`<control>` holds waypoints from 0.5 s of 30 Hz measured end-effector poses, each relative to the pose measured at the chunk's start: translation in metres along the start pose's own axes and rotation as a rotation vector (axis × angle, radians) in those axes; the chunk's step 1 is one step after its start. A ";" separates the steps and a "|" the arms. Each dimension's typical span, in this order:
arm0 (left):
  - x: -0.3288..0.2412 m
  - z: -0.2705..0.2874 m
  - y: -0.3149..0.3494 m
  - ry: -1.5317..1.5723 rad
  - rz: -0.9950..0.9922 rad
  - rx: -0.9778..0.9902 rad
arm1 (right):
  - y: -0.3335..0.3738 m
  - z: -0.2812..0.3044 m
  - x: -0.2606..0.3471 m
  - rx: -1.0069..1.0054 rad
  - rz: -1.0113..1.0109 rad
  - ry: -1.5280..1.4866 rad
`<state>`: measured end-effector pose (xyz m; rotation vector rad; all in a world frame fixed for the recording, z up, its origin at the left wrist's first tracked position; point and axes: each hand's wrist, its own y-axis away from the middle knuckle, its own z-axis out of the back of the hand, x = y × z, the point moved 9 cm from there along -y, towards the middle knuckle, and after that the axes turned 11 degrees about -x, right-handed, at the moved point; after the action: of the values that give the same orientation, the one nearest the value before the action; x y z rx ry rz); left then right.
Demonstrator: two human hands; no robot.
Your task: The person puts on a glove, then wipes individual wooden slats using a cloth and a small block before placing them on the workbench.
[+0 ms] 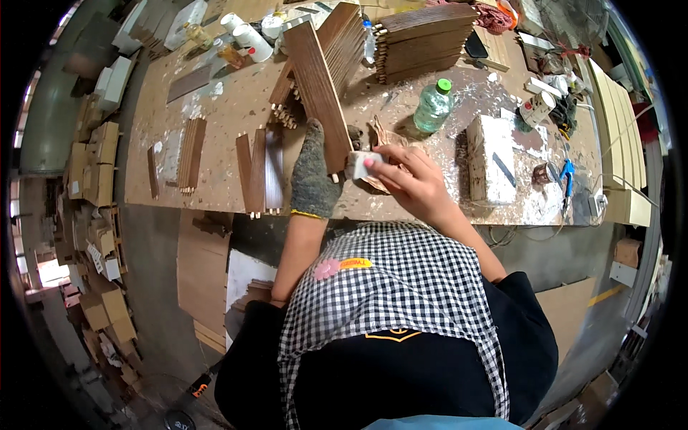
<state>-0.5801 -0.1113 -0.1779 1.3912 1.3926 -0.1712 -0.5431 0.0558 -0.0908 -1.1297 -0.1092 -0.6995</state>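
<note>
My left hand [314, 179], in a dark grey knit glove with a yellow cuff edge, grips the lower part of a brown wooden board [319, 89]. The board is tilted up, and a short dowel sticks out of its lower end. With bare fingers, my right hand [421, 183] pinches a small whitish block [360, 165] against the board's lower right edge. Crumpled brown paper [387, 136] lies behind that hand, partly hidden. Left of the glove, several loose boards [251, 168] with dowels lie on the worktable [229, 93].
Stacks of dowelled boards [423, 43] stand at the back. To the right are a green-capped bottle [434, 106], a paint-stained white block [490, 161], a paper cup [537, 109] and a blue-handled tool [567, 177]. White cups [251, 41] lie at the back left.
</note>
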 end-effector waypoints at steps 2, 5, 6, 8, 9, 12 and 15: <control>0.000 -0.009 -0.004 0.147 -0.001 0.164 | 0.000 0.009 -0.022 -0.106 -0.102 0.085; -0.011 0.015 -0.007 0.196 -0.094 0.081 | 0.001 0.057 -0.055 -0.247 -0.277 0.142; -0.018 0.033 -0.022 0.218 -0.181 0.093 | 0.008 0.072 -0.074 -0.289 -0.323 0.198; -0.038 0.068 -0.046 0.130 -0.257 0.016 | 0.024 0.119 -0.115 -0.433 -0.365 0.285; -0.055 0.087 -0.049 0.034 -0.315 -0.061 | 0.052 0.149 -0.161 -0.458 -0.535 0.338; -0.103 0.124 -0.075 -0.319 -0.512 -0.186 | 0.130 0.206 -0.276 -0.311 -0.873 0.667; -0.126 0.110 -0.107 -0.536 -0.746 -0.027 | 0.182 0.232 -0.356 -0.008 -0.820 0.848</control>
<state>-0.6379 -0.3011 -0.1884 0.6632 1.3700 -0.9340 -0.6594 0.4608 -0.2803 -0.6856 0.1684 -1.8567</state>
